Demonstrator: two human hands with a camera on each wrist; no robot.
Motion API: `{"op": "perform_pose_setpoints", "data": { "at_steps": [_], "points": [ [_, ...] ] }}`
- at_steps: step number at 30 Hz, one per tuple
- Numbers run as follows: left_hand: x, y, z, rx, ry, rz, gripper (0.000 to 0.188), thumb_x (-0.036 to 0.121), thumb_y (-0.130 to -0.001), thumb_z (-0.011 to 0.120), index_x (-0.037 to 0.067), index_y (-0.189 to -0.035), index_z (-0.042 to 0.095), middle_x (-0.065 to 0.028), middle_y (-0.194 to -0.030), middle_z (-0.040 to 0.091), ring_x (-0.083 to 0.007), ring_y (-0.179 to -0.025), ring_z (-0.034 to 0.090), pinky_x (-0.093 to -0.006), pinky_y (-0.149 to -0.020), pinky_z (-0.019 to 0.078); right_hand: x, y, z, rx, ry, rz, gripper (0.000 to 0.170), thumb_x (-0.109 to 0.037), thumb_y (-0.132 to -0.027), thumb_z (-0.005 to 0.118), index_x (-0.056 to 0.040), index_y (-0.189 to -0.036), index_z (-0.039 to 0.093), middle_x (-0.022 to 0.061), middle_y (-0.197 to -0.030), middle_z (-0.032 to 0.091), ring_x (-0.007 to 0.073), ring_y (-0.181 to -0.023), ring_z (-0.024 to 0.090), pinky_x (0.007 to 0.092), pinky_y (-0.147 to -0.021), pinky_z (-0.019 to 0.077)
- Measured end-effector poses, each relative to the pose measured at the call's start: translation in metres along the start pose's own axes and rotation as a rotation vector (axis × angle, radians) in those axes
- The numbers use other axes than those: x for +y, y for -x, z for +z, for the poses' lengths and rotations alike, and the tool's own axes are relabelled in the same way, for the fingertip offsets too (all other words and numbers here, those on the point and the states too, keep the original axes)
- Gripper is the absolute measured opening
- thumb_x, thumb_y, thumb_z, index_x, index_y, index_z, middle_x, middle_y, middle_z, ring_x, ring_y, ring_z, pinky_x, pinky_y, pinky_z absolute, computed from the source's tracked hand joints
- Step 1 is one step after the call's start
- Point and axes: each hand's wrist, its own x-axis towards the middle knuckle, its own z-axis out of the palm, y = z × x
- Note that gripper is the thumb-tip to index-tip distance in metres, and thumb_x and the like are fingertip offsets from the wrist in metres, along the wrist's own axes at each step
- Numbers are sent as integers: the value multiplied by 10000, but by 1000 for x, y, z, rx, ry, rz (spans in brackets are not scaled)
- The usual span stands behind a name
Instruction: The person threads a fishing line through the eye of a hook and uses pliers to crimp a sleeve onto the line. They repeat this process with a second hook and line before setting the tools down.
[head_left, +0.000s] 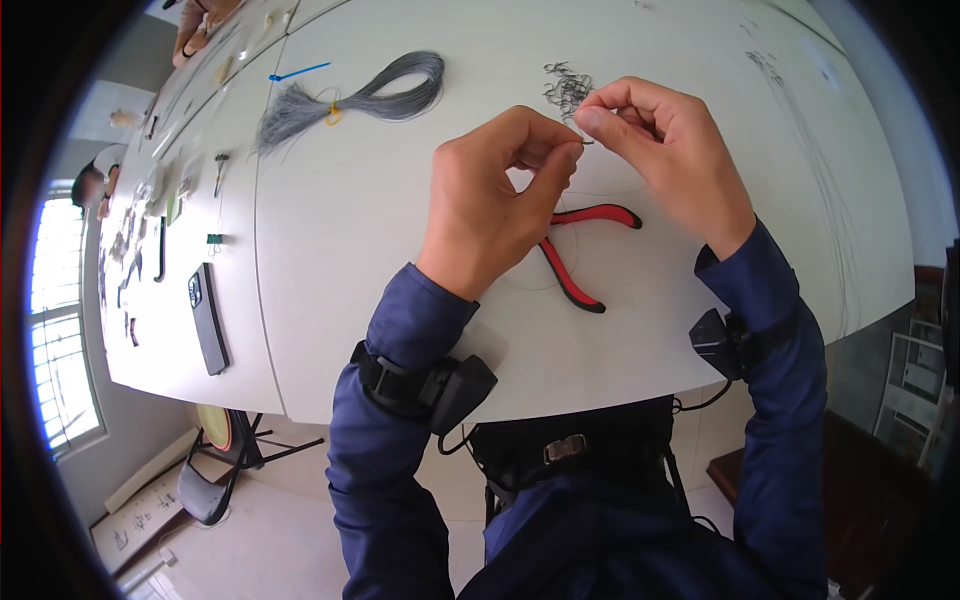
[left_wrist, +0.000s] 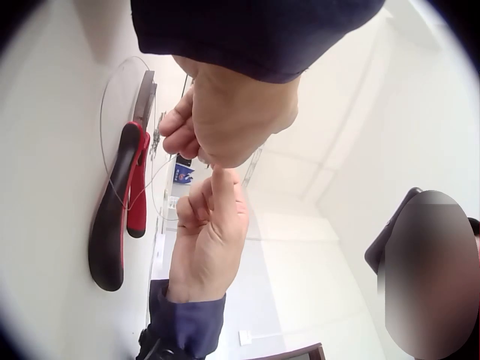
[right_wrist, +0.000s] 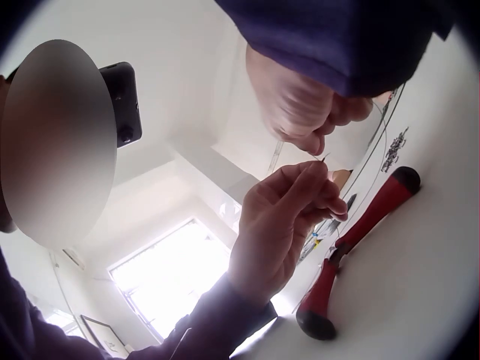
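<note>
At upper center, our left hand (head_left: 500, 190) pinches a dark hook (head_left: 588, 142); we cannot tell whether our right hand (head_left: 672, 150) holds anything.

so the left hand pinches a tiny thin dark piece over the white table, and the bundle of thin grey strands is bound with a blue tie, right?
Tie colour is wrong: the head view shows the bundle of thin grey strands bound with a yellow tie. The left hand does pinch a tiny thin dark piece over the white table.
</note>
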Motion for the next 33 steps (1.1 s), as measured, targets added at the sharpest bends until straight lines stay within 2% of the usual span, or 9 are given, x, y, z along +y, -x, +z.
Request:
{"op": "perform_pose_setpoints", "data": {
  "at_steps": [5, 8, 14, 20, 22, 24, 27, 30, 33],
  "points": [
    [5, -1, -2, 65, 47, -43, 98, 31, -947, 681, -57, -989, 668, -90, -867, 714, -139, -768, 690, -263, -746, 553, 5, 0, 2, -72, -28, 114, 199, -212, -949, 700, -14, -948, 722, -46, -580, 430, 44, -547, 360, 252, -508, 317],
    [5, -2, -2, 118, 13, -67, 94, 35, -949, 681, -52, -981, 671, -85, -867, 716, -134, -766, 691, -259, -739, 552, -14, 6, 3, -96, 112, 110, 163, -183, -940, 697, -21, -943, 715, -21, -562, 412, 69, -520, 357, 266, -498, 310],
    [-3, -3, -3, 64, -114, -7, 88, 37, -945, 685, -48, -961, 669, -79, -864, 718, -121, -750, 684, -253, -713, 553, -25, 12, 5, -2, 305, -214, 112, -133, -928, 689, -20, -923, 690, 40, -571, 399, 123, -513, 366, 293, -498, 330],
    [2, 0, -1, -38, 25, -47, 100, 32, -939, 691, -57, -966, 656, -82, -861, 705, -126, -749, 677, -262, -714, 555, -2, 0, -6, -36, -10, -69, 181, -176, -953, 687, 4, -967, 705, -33, -584, 469, 82, -536, 420, 293, -503, 357],
    [5, 1, 0, -52, 90, -36, 103, 31, -939, 695, -58, -969, 653, -84, -864, 701, -131, -756, 677, -266, -719, 555, -6, -2, -8, -97, -195, 60, 231, -245, -980, 664, -18, -1004, 699, -105, -625, 393, 23, -551, 326, 222, -513, 294],
    [11, 3, 1, -41, 122, -44, 104, 33, -941, 697, -57, -969, 653, -86, -870, 700, -133, -765, 678, -268, -725, 555, -18, -1, -16, -176, -343, 312, 243, -280, -969, 673, -44, -1011, 709, -108, -618, 387, 15, -525, 283, 212, -491, 245],
    [13, 3, 1, -6, 155, -38, 112, 40, -942, 703, -57, -969, 653, -89, -879, 702, -134, -770, 679, -269, -729, 556, -11, -1, -13, -227, -439, 413, 261, -305, -958, 674, -66, -1061, 699, -117, -604, 371, 11, -498, 226, 209, -475, 176],
    [13, 2, 0, 53, 123, -33, 110, 35, -938, 705, -57, -968, 653, -93, -892, 708, -135, -771, 681, -264, -732, 558, -18, 4, -2, -178, -441, 416, 265, -284, -970, 652, -65, -1119, 674, -117, -599, 382, 8, -490, 236, 215, -468, 169],
    [8, 1, 1, 145, 75, -8, 100, 22, -929, 709, -54, -966, 655, -92, -889, 713, -130, -763, 682, -256, -734, 562, -35, 12, 9, -59, -315, 321, 280, -227, -946, 683, -29, -1144, 671, -75, -602, 503, 4, -514, 338, 221, -485, 251]
  ]
}}
